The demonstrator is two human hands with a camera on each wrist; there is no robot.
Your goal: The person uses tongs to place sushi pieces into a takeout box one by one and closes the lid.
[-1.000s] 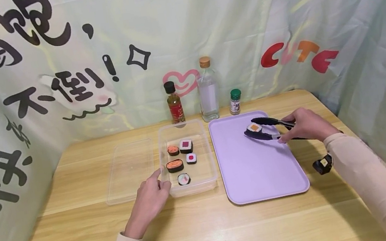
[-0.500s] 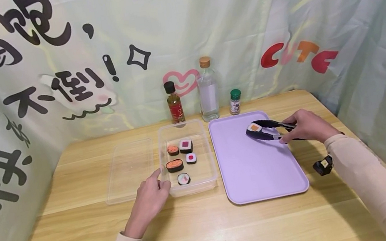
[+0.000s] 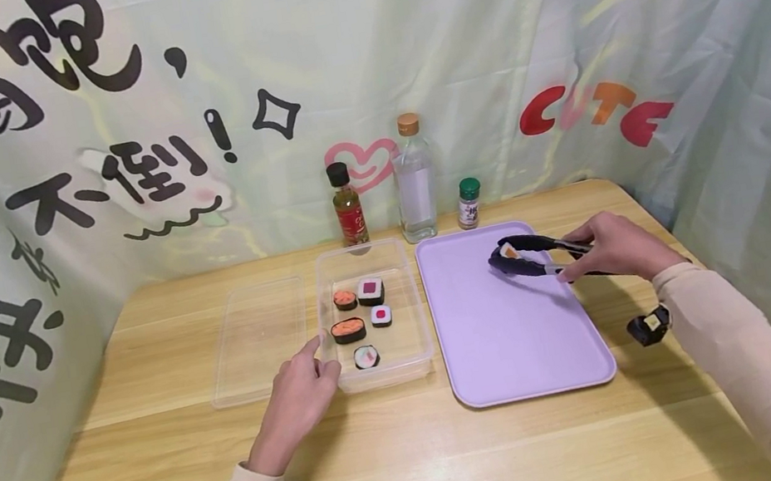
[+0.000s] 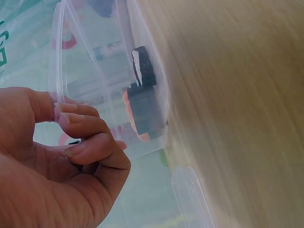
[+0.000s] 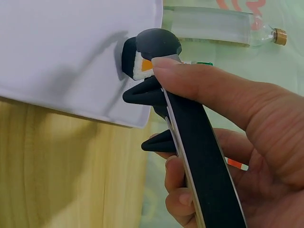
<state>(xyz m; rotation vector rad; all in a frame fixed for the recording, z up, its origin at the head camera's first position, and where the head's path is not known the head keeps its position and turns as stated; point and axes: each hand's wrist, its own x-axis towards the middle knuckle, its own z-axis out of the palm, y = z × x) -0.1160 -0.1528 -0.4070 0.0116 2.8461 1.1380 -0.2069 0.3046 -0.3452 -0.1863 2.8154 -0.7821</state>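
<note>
In the head view my left hand [image 3: 305,388] is at the near left corner of a clear plastic food container [image 3: 415,358]. Its thumb and fingers pinch the container rim [image 4: 58,61] in the left wrist view. Inside lie several sushi pieces, among them a large orange-topped one [image 3: 348,330] and a square roll [image 3: 371,291]. My right hand [image 3: 613,245] grips black-tipped tongs [image 5: 199,161]. Between the tong tips, at the far part of the lilac tray [image 3: 523,345], is a sushi roll with an orange centre [image 5: 146,65], partly covered by one tip.
A clear lid [image 3: 261,344] lies left of the container. Behind stand a red-labelled bottle [image 3: 351,216], a tall clear bottle [image 3: 415,194] and a green-capped shaker [image 3: 469,204]. A printed curtain [image 3: 476,49] surrounds the wooden table [image 3: 422,470].
The tongs narrowed around the orange-centred roll, then spread a little. One tip now covers part of the roll, whose face showed more fully before. The left hand has stayed at the container.
</note>
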